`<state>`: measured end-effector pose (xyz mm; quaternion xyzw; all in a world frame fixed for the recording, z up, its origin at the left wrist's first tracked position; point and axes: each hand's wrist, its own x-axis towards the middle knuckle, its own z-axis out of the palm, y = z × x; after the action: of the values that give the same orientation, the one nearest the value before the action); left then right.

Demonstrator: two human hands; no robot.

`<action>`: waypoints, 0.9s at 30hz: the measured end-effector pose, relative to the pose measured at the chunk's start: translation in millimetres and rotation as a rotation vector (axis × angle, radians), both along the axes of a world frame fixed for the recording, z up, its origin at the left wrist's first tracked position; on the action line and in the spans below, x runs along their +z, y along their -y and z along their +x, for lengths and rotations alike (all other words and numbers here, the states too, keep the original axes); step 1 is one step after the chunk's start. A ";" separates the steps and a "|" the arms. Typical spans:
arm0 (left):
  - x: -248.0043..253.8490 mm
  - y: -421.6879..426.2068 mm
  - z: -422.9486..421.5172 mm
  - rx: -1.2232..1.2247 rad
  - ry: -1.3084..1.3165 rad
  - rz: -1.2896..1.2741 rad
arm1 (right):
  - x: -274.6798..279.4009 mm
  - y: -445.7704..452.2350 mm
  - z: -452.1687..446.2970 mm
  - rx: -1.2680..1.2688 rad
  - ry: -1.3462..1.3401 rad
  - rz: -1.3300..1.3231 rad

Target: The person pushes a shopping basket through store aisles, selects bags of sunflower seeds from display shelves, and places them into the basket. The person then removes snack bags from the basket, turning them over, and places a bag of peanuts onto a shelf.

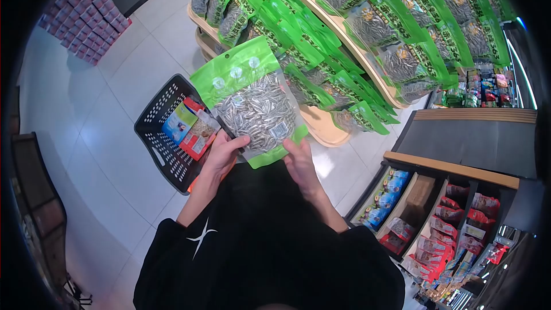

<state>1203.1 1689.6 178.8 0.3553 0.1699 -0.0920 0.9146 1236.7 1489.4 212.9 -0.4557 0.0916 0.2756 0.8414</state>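
Between my two hands is a green bag of sunflower seeds (256,106), its clear window showing striped seeds and a small printed label. My left hand (222,152) grips its lower left edge, thumb on the front. At the lower right corner, my right hand (301,163) pinches the bag the same way. A black shopping basket (163,155) is beside my left forearm, with an orange part by the wrist. Inside it lie a red-and-blue snack package (186,120) and other packets, partly hidden by the hand and bag.
Ahead, a tiered wooden display (367,46) carries many similar green bags. Right of me stands a shelf (396,206) with blue and red packets in compartments. Stacked pink boxes (86,17) stand at the far left on the tiled floor (109,132).
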 end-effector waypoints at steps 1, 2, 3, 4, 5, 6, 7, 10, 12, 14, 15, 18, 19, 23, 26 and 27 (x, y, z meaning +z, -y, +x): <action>1.1 -0.4 -0.3 0.002 0.000 0.001 | -1.4 0.8 -0.5 0.016 0.015 -0.004; 2.5 -0.9 -0.3 -0.004 0.011 0.008 | -2.4 1.1 -1.1 0.032 0.031 -0.009; 3.5 -1.3 -0.1 -0.010 0.022 0.015 | -2.5 0.9 -1.5 0.033 0.032 -0.008; 3.4 -1.8 -0.3 -0.008 0.023 0.017 | -2.2 0.8 -1.6 0.032 0.035 0.007; 3.1 -2.7 -0.5 -0.021 0.038 0.021 | -1.7 0.6 -1.6 0.032 0.038 0.022; 2.9 -3.7 -0.6 -0.033 0.053 0.026 | 0.1 0.0 -1.8 0.033 0.039 0.024; 2.2 -3.8 -1.1 -0.032 0.054 0.029 | 2.8 -0.4 -2.2 0.026 0.036 0.015; -2.7 -3.6 -1.5 -0.023 0.044 0.047 | 5.3 -0.4 -3.1 0.012 0.034 0.017; -1.3 -3.0 0.5 0.046 0.001 0.060 | 4.6 0.9 -2.3 0.007 0.036 0.025; 8.4 -4.9 4.5 0.123 -0.026 0.083 | 0.8 2.4 -2.8 0.022 0.108 -0.033; 13.4 -5.7 6.1 0.201 -0.053 0.106 | 1.1 1.5 -2.6 0.021 0.109 -0.033; 10.3 -6.8 -0.2 0.323 -0.112 0.228 | 7.8 -2.9 0.5 -0.038 0.272 -0.105; 10.9 -6.4 -2.6 0.392 -0.138 0.306 | 17.0 -6.2 0.5 -0.074 0.324 -0.186; 28.5 -10.0 -14.8 0.057 -0.020 0.261 | 2.3 -12.5 -5.3 -0.191 0.580 -0.508; 32.3 -5.0 -21.4 0.049 0.018 0.088 | 13.8 -18.8 4.1 -0.084 1.252 -0.963; 31.9 -6.3 -24.1 0.055 0.031 -0.029 | 14.0 -22.0 7.0 -0.065 1.259 -0.948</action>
<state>1179.0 1695.8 210.7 0.3386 0.1641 -0.0638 0.9243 1243.8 1511.4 226.9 -0.8334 -0.2812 -0.1275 0.4584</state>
